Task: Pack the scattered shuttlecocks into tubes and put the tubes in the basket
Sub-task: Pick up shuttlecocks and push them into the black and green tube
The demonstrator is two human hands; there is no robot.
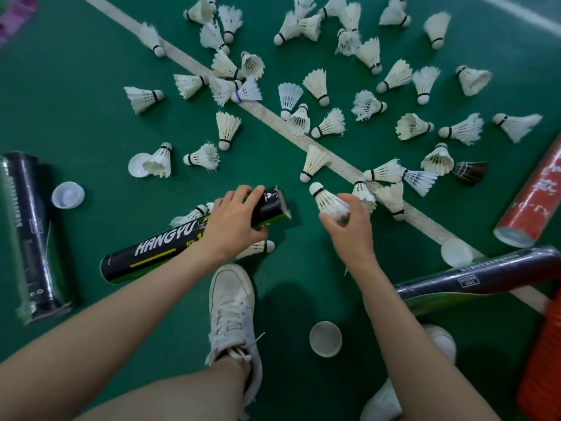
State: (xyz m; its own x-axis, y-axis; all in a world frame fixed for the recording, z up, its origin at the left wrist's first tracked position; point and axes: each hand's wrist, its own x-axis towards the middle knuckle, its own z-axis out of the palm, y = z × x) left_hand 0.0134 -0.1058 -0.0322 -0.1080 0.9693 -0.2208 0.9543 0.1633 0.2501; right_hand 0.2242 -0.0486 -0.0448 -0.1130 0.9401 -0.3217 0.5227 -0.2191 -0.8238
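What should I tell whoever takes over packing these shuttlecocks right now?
Left hand grips the open black Hangyu tube near its mouth.
Right hand holds one shuttlecock by its feathers, cork pointing away from the person, not yet in the tube.
Done: no capped tube visible.
Left: dozens of shuttlecocks scattered on the green floor, loose caps, other tubes lying about.

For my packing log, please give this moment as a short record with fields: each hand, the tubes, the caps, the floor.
left hand: grips the open end of the black HANGYU cardboard tube
right hand: holds a white feather shuttlecock by the feathers, cork away from the person
other tubes: dark tube lying at left, red tube at right
loose caps: white plastic cap between the shoes
green court floor: many shuttlecocks scattered
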